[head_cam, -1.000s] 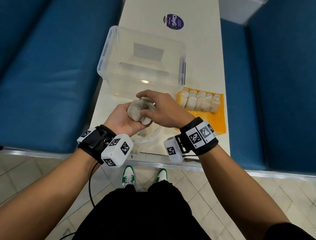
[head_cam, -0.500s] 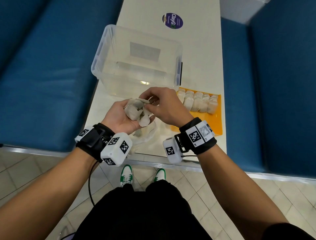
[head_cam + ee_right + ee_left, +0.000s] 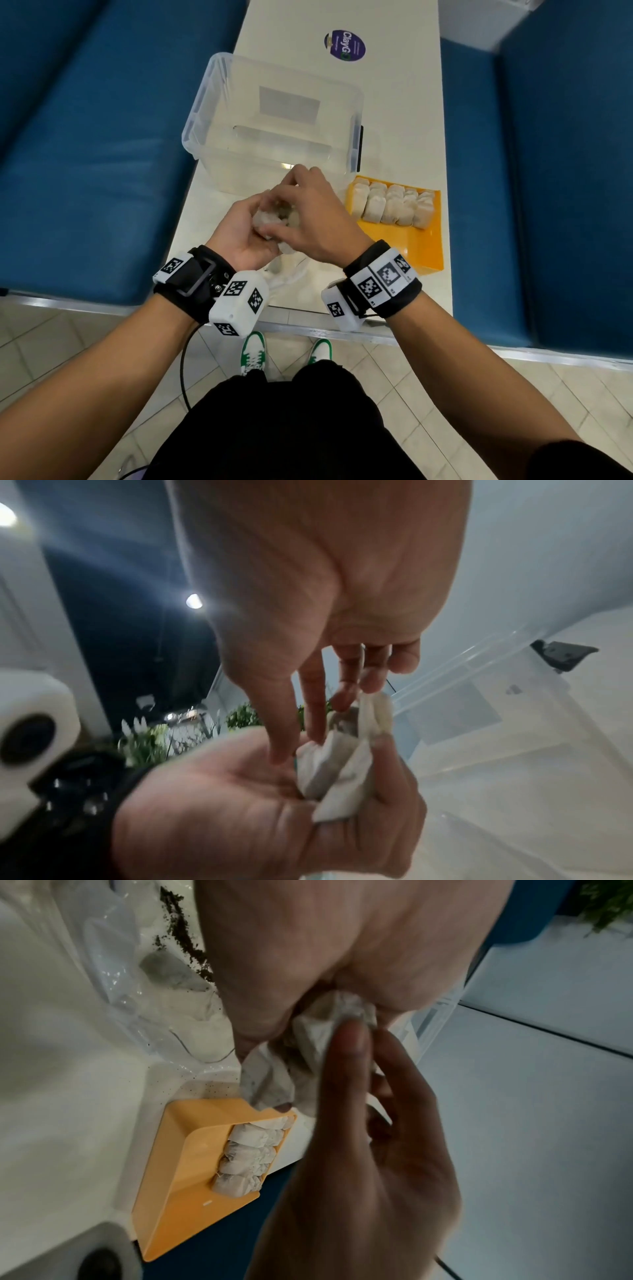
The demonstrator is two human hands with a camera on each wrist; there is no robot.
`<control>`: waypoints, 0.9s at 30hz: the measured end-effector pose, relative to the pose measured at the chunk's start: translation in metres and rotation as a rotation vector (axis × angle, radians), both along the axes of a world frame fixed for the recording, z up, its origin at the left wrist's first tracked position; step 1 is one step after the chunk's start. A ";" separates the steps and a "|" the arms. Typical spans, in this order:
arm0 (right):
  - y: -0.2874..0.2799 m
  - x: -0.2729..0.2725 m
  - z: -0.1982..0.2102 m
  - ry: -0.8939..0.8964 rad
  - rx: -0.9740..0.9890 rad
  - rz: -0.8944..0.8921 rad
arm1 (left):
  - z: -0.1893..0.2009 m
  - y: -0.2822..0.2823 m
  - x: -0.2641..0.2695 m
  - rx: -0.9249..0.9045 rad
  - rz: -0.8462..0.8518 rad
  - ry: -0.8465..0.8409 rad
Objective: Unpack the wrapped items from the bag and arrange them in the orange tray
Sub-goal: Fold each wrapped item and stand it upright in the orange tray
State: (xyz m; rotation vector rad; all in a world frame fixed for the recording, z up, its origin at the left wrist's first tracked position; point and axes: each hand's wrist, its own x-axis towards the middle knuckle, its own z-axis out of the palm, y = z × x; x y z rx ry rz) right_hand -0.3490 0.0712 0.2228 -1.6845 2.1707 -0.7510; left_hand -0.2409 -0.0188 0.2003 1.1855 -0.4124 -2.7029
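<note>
Where the narrow white table (image 3: 404,113) runs between two blue upholstered benches (image 3: 96,144) over a pale tiled floor, a clear rigid plastic bin (image 3: 212,102) stands beside the orange tray (image 3: 426,246). Five soft, crumpled white paper packets (image 3: 394,205) stand in one row at the tray's far end, touching each other. A limp clear plastic bag (image 3: 113,969) lies on the table below the hands, dark crumbs scattered by it. The left hand (image 3: 239,236) cups a small bunch of wrapped packets (image 3: 339,764), fingers curled round them; the right hand (image 3: 311,219) pinches one with thumb and fingertips.
</note>
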 end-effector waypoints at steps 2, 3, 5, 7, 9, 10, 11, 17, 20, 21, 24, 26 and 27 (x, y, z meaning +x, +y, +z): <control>-0.003 0.006 -0.008 0.113 0.046 -0.007 | 0.006 0.002 0.002 0.076 0.015 0.043; -0.004 0.007 -0.010 0.122 0.044 -0.031 | 0.006 0.002 0.002 0.097 0.024 0.053; -0.005 0.007 -0.012 0.060 0.025 -0.079 | 0.006 0.002 0.005 0.109 0.018 0.070; -0.005 0.005 -0.011 0.006 0.041 -0.102 | 0.004 0.002 0.008 0.097 0.006 0.064; -0.005 0.004 -0.011 -0.019 0.074 -0.108 | 0.001 0.000 0.010 0.112 0.018 0.074; -0.005 0.004 -0.011 -0.049 0.065 -0.122 | -0.001 0.000 0.011 0.110 0.015 0.068; -0.005 0.003 -0.010 -0.096 0.038 -0.149 | -0.003 0.001 0.012 0.100 0.001 0.068; 0.002 -0.006 0.002 -0.481 -0.114 -0.319 | -0.005 0.001 0.011 -0.025 -0.047 0.036; 0.005 -0.010 0.001 -0.605 -0.126 -0.384 | -0.009 0.000 0.010 -0.040 -0.060 0.015; 0.007 -0.011 0.002 -0.651 -0.135 -0.397 | -0.010 -0.002 0.011 -0.051 -0.068 0.001; 0.012 -0.014 0.010 -0.742 -0.176 -0.386 | -0.013 -0.001 0.011 -0.087 -0.117 -0.049; 0.015 -0.016 0.016 -0.759 -0.212 -0.370 | -0.015 -0.001 0.010 -0.114 -0.161 -0.087; 0.016 -0.018 0.018 -0.756 -0.232 -0.368 | -0.016 0.000 0.010 -0.126 -0.175 -0.110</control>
